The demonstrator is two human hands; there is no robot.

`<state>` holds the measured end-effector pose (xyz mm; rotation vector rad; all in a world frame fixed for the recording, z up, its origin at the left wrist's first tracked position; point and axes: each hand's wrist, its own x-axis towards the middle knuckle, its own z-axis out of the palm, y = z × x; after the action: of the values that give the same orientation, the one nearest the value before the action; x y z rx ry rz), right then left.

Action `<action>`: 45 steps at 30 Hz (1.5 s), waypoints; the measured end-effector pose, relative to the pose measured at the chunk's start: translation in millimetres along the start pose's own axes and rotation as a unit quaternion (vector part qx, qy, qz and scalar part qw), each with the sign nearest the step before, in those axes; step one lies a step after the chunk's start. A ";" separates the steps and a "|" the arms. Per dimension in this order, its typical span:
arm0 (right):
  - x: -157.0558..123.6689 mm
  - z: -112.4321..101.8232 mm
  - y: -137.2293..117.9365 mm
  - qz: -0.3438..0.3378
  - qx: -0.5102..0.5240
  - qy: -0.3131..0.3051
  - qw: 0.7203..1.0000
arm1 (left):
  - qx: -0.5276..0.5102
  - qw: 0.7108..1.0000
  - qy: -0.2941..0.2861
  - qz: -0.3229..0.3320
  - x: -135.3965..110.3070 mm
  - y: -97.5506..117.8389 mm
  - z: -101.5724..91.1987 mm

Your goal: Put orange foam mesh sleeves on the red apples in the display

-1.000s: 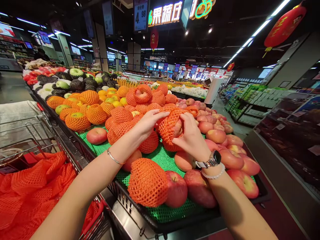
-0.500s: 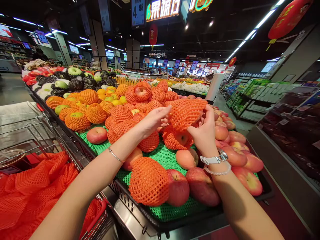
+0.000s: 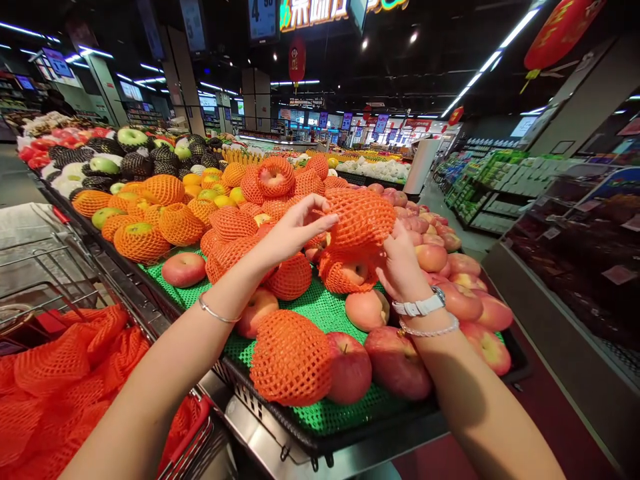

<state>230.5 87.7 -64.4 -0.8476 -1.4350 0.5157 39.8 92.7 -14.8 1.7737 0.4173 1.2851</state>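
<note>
R hand [image 3: 400,263] grips R end of bulging orange foam-net fruit sleeve [image 3: 363,217], held just above netted round red apple [image 3: 354,273] on green mesh mat [image 3: 317,310]. L hand [image 3: 299,230] half-spread at sleeve's L end, can't tell if touching. 2 bare red round apples [image 3: 349,370] nr black plastic tray's rim [image 3: 313,443].

What the orange net [image 3: 361,217] wraps, if anything, cannot be told, and some fingers of the right hand [image 3: 404,263] are hidden. The bottom edge cuts off both forearms [image 3: 165,373], the left edge the shopping cart [image 3: 197,423], the top edge the glowing sign [image 3: 320,15]. The shelf tags [image 3: 553,233] are too blurred to read.
</note>
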 end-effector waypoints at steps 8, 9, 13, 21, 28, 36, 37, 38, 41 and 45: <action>0.2 -4.5 -5.9 0.045 0.044 -0.003 0.998 | -0.027 0.998 -0.023 -0.048 -9.3 -12.4 20.6; -0.5 -4.2 -6.7 0.044 0.037 0.002 0.998 | -0.025 0.997 -0.033 -0.067 -10.1 -14.4 20.9; -2.0 -2.6 -10.2 0.051 0.065 0.032 0.996 | 0.044 0.990 -0.075 -0.109 -12.4 -24.8 22.5; -6.8 2.5 -15.6 0.120 0.255 0.081 0.956 | 0.131 0.989 -0.004 0.069 -10.8 -20.9 18.4; -6.7 9.0 -18.7 0.178 0.310 0.041 0.933 | 0.124 0.991 0.038 0.041 -11.4 -22.0 13.6; -11.3 5.4 -21.6 0.182 0.271 -0.041 0.944 | 0.285 0.958 0.033 0.003 -15.5 -26.5 17.8; -11.6 3.8 -24.5 0.179 0.259 -0.058 0.947 | 0.305 0.952 0.029 0.006 -16.4 -25.0 18.5; -11.5 2.0 -27.4 0.179 0.250 -0.072 0.949 | 0.324 0.946 0.020 0.011 -17.3 -23.7 19.5; -7.7 -5.5 -32.7 0.200 0.255 -0.102 0.940 | 0.361 0.932 0.012 0.037 -19.3 -22.1 23.3; 3.0 -17.5 -28.8 0.200 0.300 0.000 0.933 | 0.329 0.938 0.068 0.079 -18.7 -23.2 25.7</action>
<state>242.9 68.7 -39.3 -0.6317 -1.0060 1.1930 60.0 80.9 -46.4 2.3101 0.8791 1.4971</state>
